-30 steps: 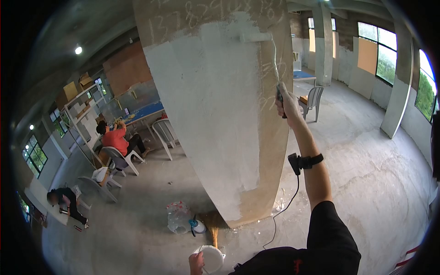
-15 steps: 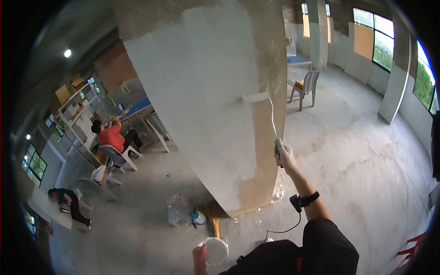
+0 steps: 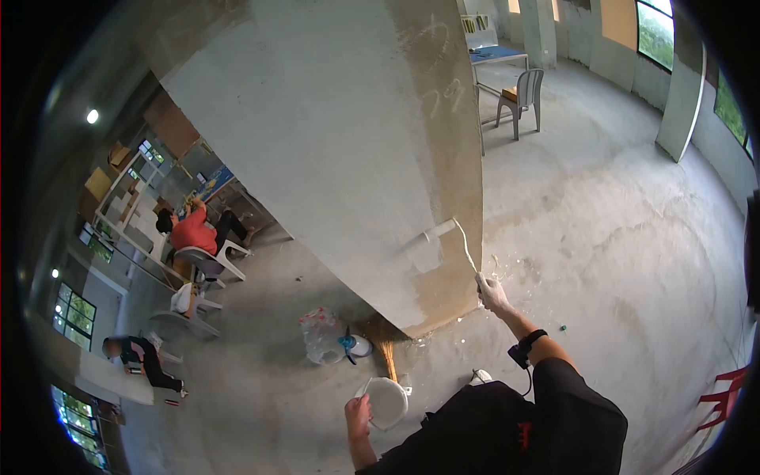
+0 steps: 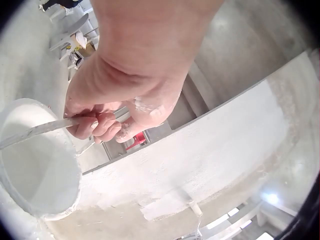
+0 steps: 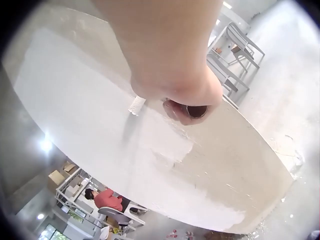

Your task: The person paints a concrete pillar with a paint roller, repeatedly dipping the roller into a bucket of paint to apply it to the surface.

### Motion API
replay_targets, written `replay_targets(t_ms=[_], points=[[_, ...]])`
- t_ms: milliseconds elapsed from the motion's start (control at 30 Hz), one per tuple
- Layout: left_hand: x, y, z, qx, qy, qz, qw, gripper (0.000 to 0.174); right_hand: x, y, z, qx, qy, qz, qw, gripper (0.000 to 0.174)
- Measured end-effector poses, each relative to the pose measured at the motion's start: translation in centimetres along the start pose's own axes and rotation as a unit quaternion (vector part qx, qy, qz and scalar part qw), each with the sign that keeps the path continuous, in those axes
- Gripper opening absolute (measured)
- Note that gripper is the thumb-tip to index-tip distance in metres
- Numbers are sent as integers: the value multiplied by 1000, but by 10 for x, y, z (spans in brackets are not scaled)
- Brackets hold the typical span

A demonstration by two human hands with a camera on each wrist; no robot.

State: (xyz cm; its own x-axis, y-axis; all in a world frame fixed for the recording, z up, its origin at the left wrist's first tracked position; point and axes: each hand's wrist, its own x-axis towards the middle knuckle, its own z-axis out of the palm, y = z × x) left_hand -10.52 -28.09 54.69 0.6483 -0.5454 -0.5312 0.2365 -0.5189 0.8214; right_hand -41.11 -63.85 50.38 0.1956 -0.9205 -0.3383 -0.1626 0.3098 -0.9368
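Note:
My right hand (image 3: pixel 494 296) grips the handle of a paint roller, its fingers curled round it. The white roller (image 3: pixel 440 230) lies against the lower part of a pillar face (image 3: pixel 317 119), at the border between white paint and bare brown. In the right wrist view the handle's dark end (image 5: pixel 196 111) shows in the fist, with the roller (image 5: pixel 136 105) beyond. My left hand (image 3: pixel 359 417) holds the handle of a white bucket (image 3: pixel 388 404); in the left wrist view the fingers curl round that handle (image 4: pixel 40 130) above the bucket's pale inside.
On the floor by the pillar's base are a clear plastic bag (image 3: pixel 320 336), a blue-and-white bottle (image 3: pixel 356 345) and a straw broom (image 3: pixel 386 360). A person in red (image 3: pixel 194 231) sits at the left, another person (image 3: pixel 146 360) bends lower down. A grey chair (image 3: pixel 524 99) stands behind the pillar.
My right hand and the roller have moved down the pillar from near its top. The head view has tilted downward. My left hand still holds the bucket.

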Motion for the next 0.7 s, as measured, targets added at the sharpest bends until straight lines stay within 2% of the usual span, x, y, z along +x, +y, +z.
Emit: replay_targets(t_ms=[67, 233, 400, 500, 700], points=[[-3, 2, 0, -11, -3, -3, 1000, 23, 2, 13, 2, -2, 8, 2, 1000, 56], [-6, 0, 1, -6, 25, -5, 1000, 21, -11, -5, 17, 31, 20, -26, 999, 53], [-8, -2, 2, -24, 23, -21, 999, 20, -17, -59, 27, 76, 6, -91, 993, 49], [-8, -4, 4, -13, 27, -26, 999, 20, -25, -108, 32, 148, -36, -136, 979, 47], [-9, -6, 3, 16, 24, -11, 1000, 22, -16, -199, 36, 176, -49, -211, 960, 49]])
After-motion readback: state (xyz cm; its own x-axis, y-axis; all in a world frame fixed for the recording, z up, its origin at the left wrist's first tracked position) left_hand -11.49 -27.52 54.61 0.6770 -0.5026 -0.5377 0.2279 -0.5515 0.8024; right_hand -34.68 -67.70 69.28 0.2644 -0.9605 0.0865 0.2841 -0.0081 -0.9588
